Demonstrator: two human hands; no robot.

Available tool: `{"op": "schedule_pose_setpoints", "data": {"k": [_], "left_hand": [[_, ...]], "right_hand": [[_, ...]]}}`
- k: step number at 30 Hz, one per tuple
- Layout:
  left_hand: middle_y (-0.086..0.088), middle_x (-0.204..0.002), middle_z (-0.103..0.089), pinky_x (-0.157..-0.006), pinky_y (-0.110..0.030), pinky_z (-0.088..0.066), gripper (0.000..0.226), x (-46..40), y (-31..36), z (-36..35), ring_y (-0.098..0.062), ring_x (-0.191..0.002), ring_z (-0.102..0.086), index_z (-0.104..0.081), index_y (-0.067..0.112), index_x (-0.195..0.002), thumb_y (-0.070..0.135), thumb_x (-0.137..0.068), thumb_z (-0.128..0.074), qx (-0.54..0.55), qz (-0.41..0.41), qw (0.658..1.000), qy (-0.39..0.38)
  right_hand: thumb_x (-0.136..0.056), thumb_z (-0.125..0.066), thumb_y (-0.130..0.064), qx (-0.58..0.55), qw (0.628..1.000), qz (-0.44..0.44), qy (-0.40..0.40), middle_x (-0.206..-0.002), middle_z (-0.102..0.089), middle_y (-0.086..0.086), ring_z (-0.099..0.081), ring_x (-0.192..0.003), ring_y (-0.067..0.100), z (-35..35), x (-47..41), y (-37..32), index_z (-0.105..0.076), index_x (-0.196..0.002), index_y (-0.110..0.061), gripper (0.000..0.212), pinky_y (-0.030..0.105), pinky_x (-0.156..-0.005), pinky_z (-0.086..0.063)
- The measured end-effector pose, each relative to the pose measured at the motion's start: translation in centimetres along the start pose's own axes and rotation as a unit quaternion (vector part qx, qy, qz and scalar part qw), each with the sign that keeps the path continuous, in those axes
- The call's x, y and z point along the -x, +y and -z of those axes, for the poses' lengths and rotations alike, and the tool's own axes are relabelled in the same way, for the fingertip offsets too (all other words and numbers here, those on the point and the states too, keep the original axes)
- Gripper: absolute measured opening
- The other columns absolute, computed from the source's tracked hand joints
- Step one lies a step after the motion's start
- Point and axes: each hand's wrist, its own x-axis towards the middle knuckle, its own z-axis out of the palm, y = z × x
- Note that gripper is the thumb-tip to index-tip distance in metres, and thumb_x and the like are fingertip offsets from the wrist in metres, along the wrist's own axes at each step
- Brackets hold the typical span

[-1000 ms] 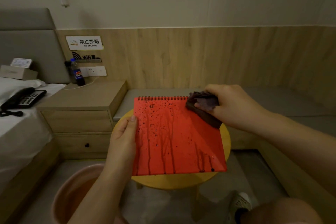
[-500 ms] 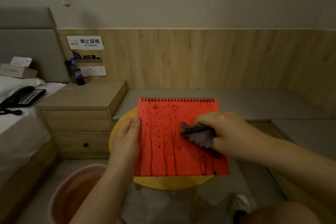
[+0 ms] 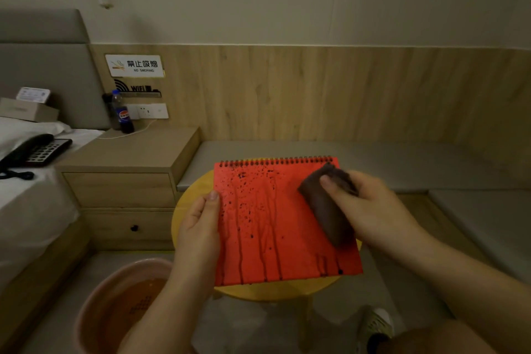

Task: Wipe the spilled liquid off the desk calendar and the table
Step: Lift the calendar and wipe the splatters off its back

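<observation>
A red spiral-bound desk calendar [image 3: 273, 227] is held tilted above a small round yellow table [image 3: 189, 204]. Dark drops and long drip streaks cover its left and middle; the right strip looks cleaner. My left hand [image 3: 198, 227] grips the calendar's left edge, thumb on its face. My right hand [image 3: 370, 210] presses a dark brown cloth [image 3: 324, 207] against the calendar's upper right area, just below the spiral binding. Most of the tabletop is hidden behind the calendar.
A pink basin [image 3: 120, 304] with brownish water stands on the floor at lower left. A wooden nightstand [image 3: 129, 169] with a cola bottle [image 3: 122, 113] is at the left, a bed with a telephone [image 3: 31, 151] beyond. A grey cushioned bench [image 3: 431, 164] runs behind.
My right hand with the cloth wiped down the calendar's right side, then came back up to the upper right near the binding. The left hand kept its grip on the left edge.
</observation>
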Motion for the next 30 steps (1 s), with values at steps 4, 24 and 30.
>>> {"op": "schedule_pose_setpoints", "data": {"k": [4, 24, 30], "left_hand": [[-0.005, -0.105, -0.082, -0.103, -0.060, -0.052, 0.025, 0.3, -0.5, -0.2, -0.032, -0.109, -0.073, -0.080, 0.036, -0.095, 0.043, -0.103, -0.057, 0.002, -0.015, 1.000, 0.011], [-0.026, -0.110, -0.074, -0.100, -0.070, -0.048, 0.030, 1.3, -1.0, -0.8, -0.036, -0.102, -0.068, -0.074, 0.023, -0.095, 0.046, -0.099, -0.055, -0.011, -0.042, 0.999, 0.020], [-0.027, -0.104, -0.073, -0.094, -0.063, -0.052, 0.030, 1.4, -1.0, -1.0, -0.028, -0.090, -0.065, -0.070, 0.017, -0.092, 0.037, -0.106, -0.052, -0.025, -0.028, 0.999, 0.023]], "right_hand": [[-0.103, -0.056, -0.037, -0.060, 0.993, -0.064, 0.076, -0.054, -0.065, -0.021, -0.058, -0.045, -0.004, -0.1, -0.6, 0.6, -0.068, -0.091, -0.027, 0.019, 0.017, -0.039, -0.039], [-0.098, -0.057, -0.054, -0.195, 0.958, -0.154, 0.140, -0.080, -0.075, -0.003, -0.075, -0.060, 0.014, -3.0, -0.2, 0.1, -0.076, -0.076, -0.043, 0.031, 0.033, -0.045, -0.059], [-0.097, -0.057, -0.056, -0.218, 0.959, -0.144, 0.112, -0.079, -0.075, 0.002, -0.076, -0.061, 0.019, -4.9, -0.1, -0.3, -0.075, -0.078, -0.047, 0.027, 0.039, -0.048, -0.061]]}}
